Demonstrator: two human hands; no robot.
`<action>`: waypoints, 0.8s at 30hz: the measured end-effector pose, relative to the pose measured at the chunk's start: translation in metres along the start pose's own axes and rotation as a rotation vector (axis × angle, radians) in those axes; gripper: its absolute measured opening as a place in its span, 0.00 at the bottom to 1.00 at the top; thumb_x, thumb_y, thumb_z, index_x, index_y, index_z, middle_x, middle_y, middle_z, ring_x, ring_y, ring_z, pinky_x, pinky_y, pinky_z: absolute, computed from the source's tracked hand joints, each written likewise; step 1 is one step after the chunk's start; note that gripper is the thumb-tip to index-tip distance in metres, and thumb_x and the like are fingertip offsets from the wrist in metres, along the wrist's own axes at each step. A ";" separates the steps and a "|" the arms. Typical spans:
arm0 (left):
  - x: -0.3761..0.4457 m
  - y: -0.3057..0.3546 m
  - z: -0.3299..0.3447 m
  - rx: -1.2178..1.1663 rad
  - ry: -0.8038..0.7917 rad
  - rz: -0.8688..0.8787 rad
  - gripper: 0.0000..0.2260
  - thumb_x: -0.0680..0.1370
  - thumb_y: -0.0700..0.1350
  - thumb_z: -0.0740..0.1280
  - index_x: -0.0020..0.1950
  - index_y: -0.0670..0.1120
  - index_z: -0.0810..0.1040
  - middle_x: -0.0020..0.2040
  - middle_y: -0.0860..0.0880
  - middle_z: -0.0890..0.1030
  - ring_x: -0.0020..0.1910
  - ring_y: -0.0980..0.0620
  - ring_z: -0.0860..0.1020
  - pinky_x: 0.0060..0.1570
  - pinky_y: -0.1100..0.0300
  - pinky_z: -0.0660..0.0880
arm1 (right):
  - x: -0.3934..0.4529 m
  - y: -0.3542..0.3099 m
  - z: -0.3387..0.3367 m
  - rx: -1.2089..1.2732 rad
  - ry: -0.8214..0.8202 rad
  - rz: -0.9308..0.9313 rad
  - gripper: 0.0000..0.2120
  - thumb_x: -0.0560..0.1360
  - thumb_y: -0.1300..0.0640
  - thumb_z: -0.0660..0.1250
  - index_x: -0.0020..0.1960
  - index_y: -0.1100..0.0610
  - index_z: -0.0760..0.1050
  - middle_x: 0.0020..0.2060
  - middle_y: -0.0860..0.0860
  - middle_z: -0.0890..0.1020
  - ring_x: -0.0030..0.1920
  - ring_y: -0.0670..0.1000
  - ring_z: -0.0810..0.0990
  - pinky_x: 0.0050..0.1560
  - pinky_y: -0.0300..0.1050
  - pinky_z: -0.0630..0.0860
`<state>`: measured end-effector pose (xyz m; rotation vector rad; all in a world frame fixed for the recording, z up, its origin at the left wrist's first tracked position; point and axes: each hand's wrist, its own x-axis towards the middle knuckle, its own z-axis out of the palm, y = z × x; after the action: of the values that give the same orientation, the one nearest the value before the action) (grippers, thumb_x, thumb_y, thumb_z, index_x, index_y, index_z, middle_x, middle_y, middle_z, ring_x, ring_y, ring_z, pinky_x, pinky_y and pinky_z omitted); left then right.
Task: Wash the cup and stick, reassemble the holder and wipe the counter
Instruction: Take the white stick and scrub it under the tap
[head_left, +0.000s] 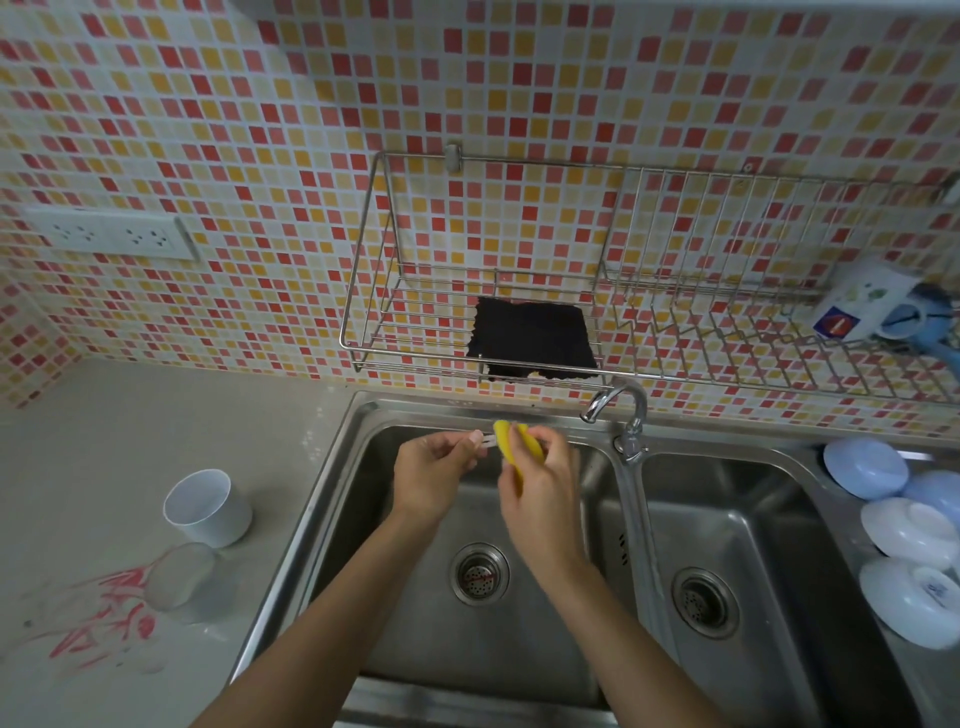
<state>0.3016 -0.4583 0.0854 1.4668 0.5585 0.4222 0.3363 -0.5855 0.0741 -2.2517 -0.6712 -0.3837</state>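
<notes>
Over the left sink basin my left hand pinches one end of a thin pale stick. My right hand grips a folded yellow sponge that wraps the stick's other end. A white cup stands upright on the counter left of the sink. In front of it a clear holder part sits on the counter, next to red smears.
The faucet arches between the two basins, with no water visible. A wire rack on the tiled wall holds a dark cloth and a mug. Overturned bowls line the right of the right basin.
</notes>
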 end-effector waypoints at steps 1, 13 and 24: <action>0.000 -0.001 -0.001 0.008 -0.019 0.012 0.06 0.77 0.41 0.70 0.47 0.38 0.84 0.42 0.42 0.86 0.43 0.50 0.84 0.46 0.62 0.81 | -0.004 -0.004 0.000 -0.021 -0.019 -0.072 0.24 0.73 0.62 0.70 0.68 0.54 0.74 0.56 0.54 0.74 0.56 0.53 0.71 0.47 0.40 0.76; 0.005 -0.006 -0.010 0.243 -0.042 0.140 0.06 0.77 0.43 0.71 0.47 0.43 0.86 0.40 0.48 0.86 0.42 0.50 0.84 0.47 0.56 0.81 | 0.007 0.013 -0.003 -0.002 -0.018 -0.003 0.24 0.72 0.63 0.71 0.67 0.53 0.75 0.58 0.54 0.74 0.59 0.53 0.70 0.54 0.37 0.72; 0.001 -0.002 -0.008 0.049 -0.134 -0.009 0.09 0.78 0.40 0.68 0.53 0.35 0.82 0.47 0.38 0.85 0.45 0.50 0.84 0.44 0.65 0.78 | 0.026 0.025 -0.006 -0.157 -0.013 -0.320 0.20 0.65 0.64 0.74 0.56 0.56 0.80 0.50 0.52 0.79 0.49 0.53 0.73 0.48 0.45 0.76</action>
<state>0.2975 -0.4520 0.0835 1.5264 0.4713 0.3021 0.3714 -0.5955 0.0763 -2.2963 -1.0453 -0.5955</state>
